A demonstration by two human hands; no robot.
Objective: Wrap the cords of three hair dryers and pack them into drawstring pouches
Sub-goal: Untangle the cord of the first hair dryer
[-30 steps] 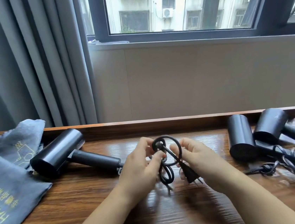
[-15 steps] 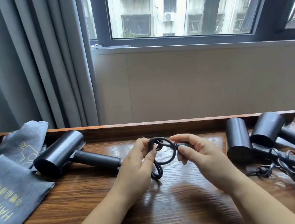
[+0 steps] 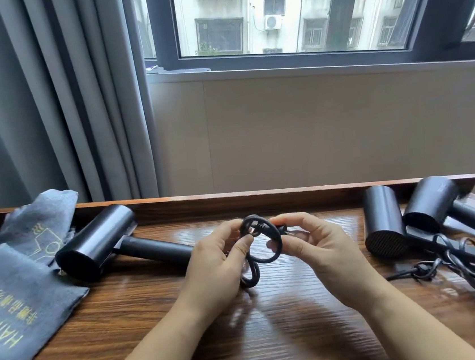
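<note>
Now cord (image 3: 262, 243) loops pinched between left hand (image 3: 216, 266), right hand (image 3: 319, 249)

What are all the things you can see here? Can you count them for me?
hair dryers: 3, black, one on the left, two on the right, all lying on the table
held cord: 1, black, coiled in loops between the two hands, mid table
loose cords: a tangle, black, on the table in front of the two right dryers
pouches: at least 2, grey with yellow print, left end of the table
table: 1, brown wood
curtain: 1, grey, back left
window: 1, dark frame, above the wall
left hand: 1, pinches the coil
right hand: 1, pinches the coil
</note>
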